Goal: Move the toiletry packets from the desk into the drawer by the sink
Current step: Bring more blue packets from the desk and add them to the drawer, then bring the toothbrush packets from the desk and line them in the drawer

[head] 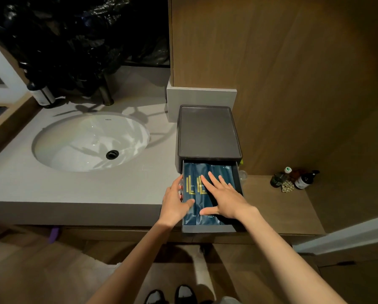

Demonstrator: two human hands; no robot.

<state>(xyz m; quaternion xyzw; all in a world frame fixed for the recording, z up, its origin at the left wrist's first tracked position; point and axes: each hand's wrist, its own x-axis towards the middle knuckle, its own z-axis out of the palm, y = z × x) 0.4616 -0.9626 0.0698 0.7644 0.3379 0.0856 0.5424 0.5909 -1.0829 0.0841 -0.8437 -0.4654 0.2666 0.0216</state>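
Note:
A dark grey drawer (207, 228) stands pulled out from a small grey box (209, 132) to the right of the sink. Dark blue toiletry packets (189, 178) with gold lettering lie flat side by side inside it. My right hand (224, 197) rests flat on the packets with fingers spread. At the drawer's left wall, my left hand (175, 202) curls over the edge, its thumb on the leftmost packet. Neither hand grips a packet.
A white oval sink (91, 141) is set in the grey counter (74, 187), with a faucet and a bottle (42, 95) behind it. Small bottles (293, 178) stand on a low wooden shelf to the right. A wood-panelled wall rises behind the box.

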